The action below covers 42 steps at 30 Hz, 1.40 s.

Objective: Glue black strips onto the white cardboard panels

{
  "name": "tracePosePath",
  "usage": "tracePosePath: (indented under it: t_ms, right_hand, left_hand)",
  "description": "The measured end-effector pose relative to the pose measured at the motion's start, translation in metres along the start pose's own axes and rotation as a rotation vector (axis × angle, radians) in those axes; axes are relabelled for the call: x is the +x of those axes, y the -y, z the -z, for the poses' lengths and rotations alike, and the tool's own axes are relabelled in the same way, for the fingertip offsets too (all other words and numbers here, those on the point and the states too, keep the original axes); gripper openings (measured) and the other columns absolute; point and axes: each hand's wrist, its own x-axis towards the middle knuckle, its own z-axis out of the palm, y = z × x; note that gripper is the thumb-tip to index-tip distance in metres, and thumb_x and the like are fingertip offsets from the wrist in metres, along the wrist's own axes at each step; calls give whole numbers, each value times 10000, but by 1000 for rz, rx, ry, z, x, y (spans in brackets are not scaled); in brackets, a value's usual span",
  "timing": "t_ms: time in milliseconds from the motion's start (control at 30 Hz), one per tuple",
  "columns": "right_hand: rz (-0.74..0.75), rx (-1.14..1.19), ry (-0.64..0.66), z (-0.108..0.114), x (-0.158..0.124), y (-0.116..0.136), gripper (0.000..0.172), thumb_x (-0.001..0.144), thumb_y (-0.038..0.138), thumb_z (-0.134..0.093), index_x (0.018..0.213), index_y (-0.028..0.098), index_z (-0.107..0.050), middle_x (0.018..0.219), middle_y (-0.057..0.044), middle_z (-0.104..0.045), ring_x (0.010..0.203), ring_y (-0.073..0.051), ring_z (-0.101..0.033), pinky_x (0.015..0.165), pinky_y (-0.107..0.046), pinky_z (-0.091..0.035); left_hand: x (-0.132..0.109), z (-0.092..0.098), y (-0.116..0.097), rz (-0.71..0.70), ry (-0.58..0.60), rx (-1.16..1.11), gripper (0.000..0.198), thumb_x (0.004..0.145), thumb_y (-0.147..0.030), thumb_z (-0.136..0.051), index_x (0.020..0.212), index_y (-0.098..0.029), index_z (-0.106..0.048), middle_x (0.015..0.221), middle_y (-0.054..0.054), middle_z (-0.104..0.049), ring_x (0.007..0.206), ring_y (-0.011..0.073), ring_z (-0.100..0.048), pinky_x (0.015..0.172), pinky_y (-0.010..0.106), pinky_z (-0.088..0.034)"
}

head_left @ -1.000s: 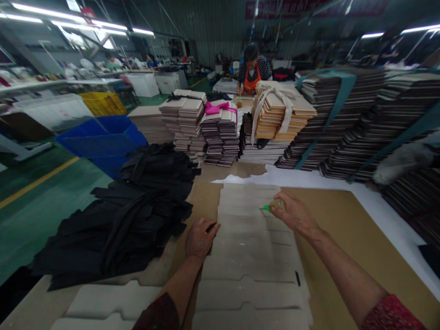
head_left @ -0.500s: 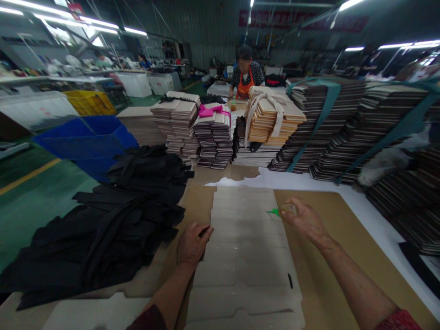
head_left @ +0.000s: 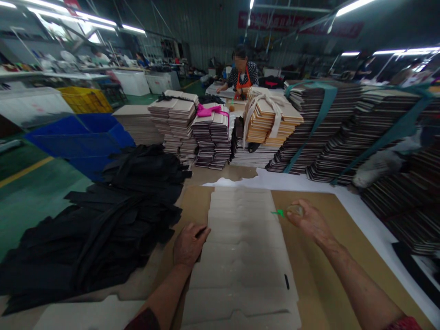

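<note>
A row of overlapping greyish-beige board pieces (head_left: pixel 240 256) runs away from me, with small shiny spots on several of them. My left hand (head_left: pixel 188 243) rests at the row's left edge, holding nothing, fingertips touching the boards. In my right hand (head_left: pixel 309 221) is a squeeze bottle (head_left: pixel 294 211) with a thin green nozzle (head_left: pixel 280 213). The nozzle points left, its tip at or just above the right edge of the row. My fingers hide most of the bottle. A short black strip (head_left: pixel 286 281) lies on the nearer boards at the right.
Left of the row is a heap of black fabric strips (head_left: pixel 113 229), with a blue bin (head_left: pixel 82 142) beyond. Tied stacks of boards (head_left: pixel 271 114) line the table's far side. Brown board (head_left: pixel 316 266) lies under the row. Across the table, a person in an orange apron (head_left: pixel 243 81) works.
My right hand has drawn the bottle slightly to the right, so its nozzle has moved from over the boards to their right edge. My left hand stays at the left edge.
</note>
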Motion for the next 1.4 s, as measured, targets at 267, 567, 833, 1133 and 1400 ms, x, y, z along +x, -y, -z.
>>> tracePosePath:
  t_ms: [267, 567, 833, 1133, 1400]
  right_hand:
    - [35, 25, -6, -8, -1, 5, 329, 755, 446, -581, 1003, 232, -616, 1059, -61, -644, 902, -224, -597, 775, -337, -443]
    - [-115, 189, 6, -13, 0, 6, 389, 721, 494, -600, 1006, 230, -616, 887, -36, -683, 784, -217, -618, 693, -329, -463]
    - [-114, 74, -15, -17, 26, 2, 382, 721, 490, -601, 1008, 238, -611, 868, -39, -681, 780, -220, -604, 657, -317, -437]
    - [-37, -27, 70, -10, 36, 21, 292, 739, 447, -596, 955, 253, -608, 932, -28, -647, 777, -195, -575, 654, -292, -401]
    - [69, -29, 105, -17, 42, 36, 299, 739, 443, -594, 956, 237, -614, 958, -35, -632, 789, -195, -575, 658, -291, -407]
  left_hand:
    - [0, 0, 0, 1, -6, 18, 254, 900, -438, -586, 968, -244, -734, 889, 23, -648, 874, 192, -622, 777, 293, -476]
    - [-1, -3, 1, -3, -19, 23, 255, 899, -436, -589, 966, -239, -737, 870, 29, -631, 881, 199, -606, 794, 306, -476]
    - [-1, 0, -2, 11, -4, 16, 253, 895, -432, -598, 972, -236, -738, 877, 34, -635, 872, 203, -608, 784, 315, -477]
    - [-1, 0, -3, 21, -2, -2, 238, 894, -430, -600, 975, -249, -732, 900, 24, -643, 895, 195, -611, 799, 304, -472]
    - [-2, -1, -2, 16, -4, -9, 244, 898, -427, -593, 971, -241, -733, 886, 32, -642, 889, 199, -607, 802, 310, -477]
